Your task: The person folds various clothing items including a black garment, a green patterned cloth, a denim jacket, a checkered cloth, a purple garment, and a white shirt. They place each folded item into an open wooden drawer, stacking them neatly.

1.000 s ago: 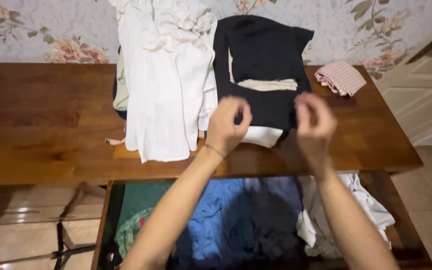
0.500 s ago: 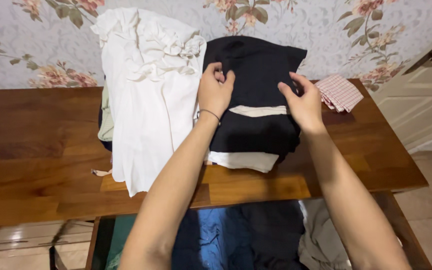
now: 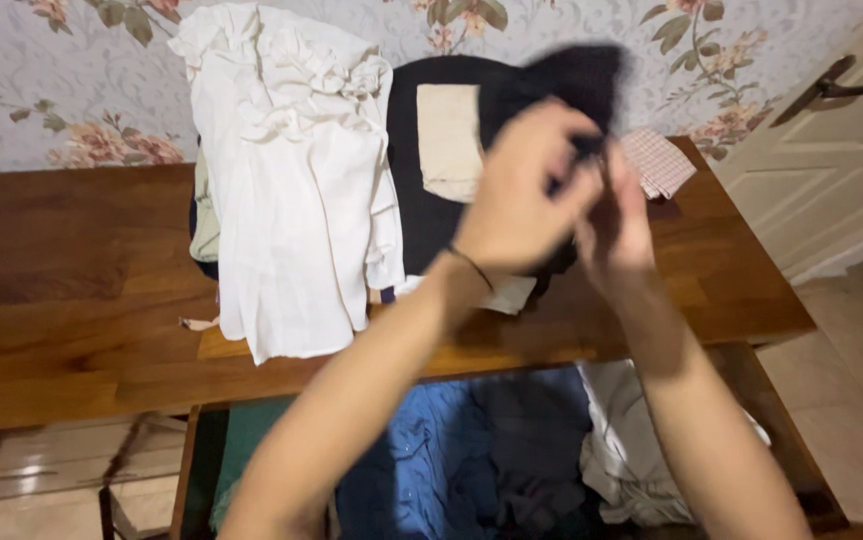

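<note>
Where the two hands meet above the table, the left hand point(image 3: 526, 185) and the right hand point(image 3: 616, 215) both pinch a black garment point(image 3: 571, 80), fingers closed on its cloth; the piece is lifted and blurred, its upper part raised toward the wall while the rest hangs behind the hands; a thin dark band circles the left wrist. Just beneath the hands lies a black folded stack point(image 3: 421, 215) on the wooden table point(image 3: 81, 300), with a cream cloth point(image 3: 449, 140) showing on top of it and a pale edge peeking out at its front; how far the lifted garment is free of that stack I cannot tell, since the hands cover the join. Beside the stack, to the left and touching it, a white ruffled garment point(image 3: 291, 200) drapes over a heap and runs down toward the table's front edge; a greenish piece shows under its left side. To the right, near the table's back corner, sits a small folded pink checked cloth point(image 3: 659, 160), partly hidden by the right hand. Below the table's front edge an open drawer point(image 3: 196, 470) holds crumpled clothes: blue point(image 3: 421, 460), dark, white at the right and green at the left. Floral wallpaper point(image 3: 71, 80) backs the table; a white door point(image 3: 841, 170) with a dark handle stands at the right.
</note>
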